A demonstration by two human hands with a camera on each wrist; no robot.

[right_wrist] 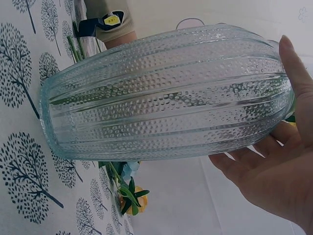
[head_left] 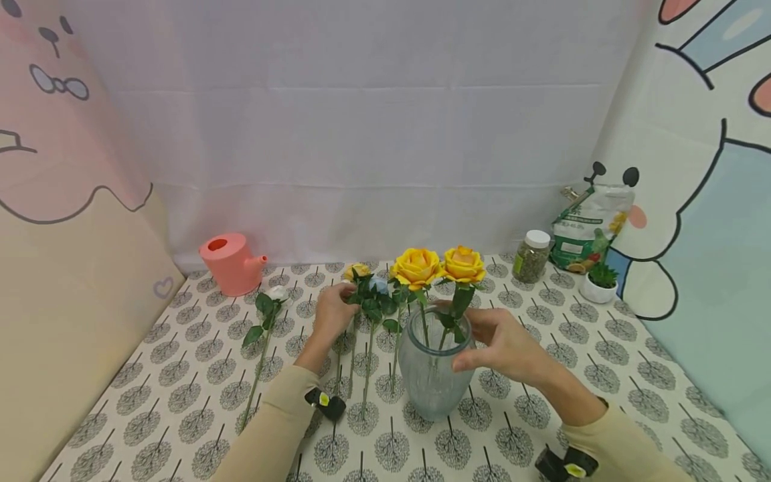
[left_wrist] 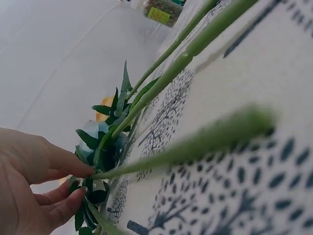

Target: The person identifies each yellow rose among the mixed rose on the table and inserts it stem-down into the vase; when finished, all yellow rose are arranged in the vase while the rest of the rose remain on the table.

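- Ribbed, dimpled clear glass vase (head_left: 429, 375) stands upright on the tree-print tablecloth (head_left: 181, 395), near the table's middle, toward the 6 o'clock edge in the head view.
- Two yellow-orange artificial roses (head_left: 438, 266) stand in the vase, green stems passing down through its mouth, blooms side by side above the rim.
- Right hand (head_left: 504, 345) rests against the vase's upper wall from 3 o'clock; fingers near straight and laid on the glass, thumb up by the rim. Right wrist view confirms: fingers (right_wrist: 274, 161) lie flat along the glass, hand spread wide rather than clenched.
- Left hand (head_left: 333, 313) is at 10 o'clock of the vase, on a bunch of loose green-stemmed artificial flowers (head_left: 367, 314) lying on the cloth. Left wrist view: thumb and fingertips (left_wrist: 63, 205) pinch one stem just below its leaves; narrow pinch grip.
- The bunch includes a small yellow bud (head_left: 357, 271) and a pale blue bloom (head_left: 379, 285) at its 12 o'clock end.
- Separate white-flowered stem (head_left: 263, 341) lies at 9 o'clock of the bunch, apart from the hand.
- Pink plastic watering can (head_left: 231, 263) at 10 o'clock, by the white backdrop.
- At 2 o'clock: white-lidded jar of green-brown contents (head_left: 532, 256), printed foil pouch (head_left: 587, 227), small potted green plant in white pot (head_left: 600, 282).
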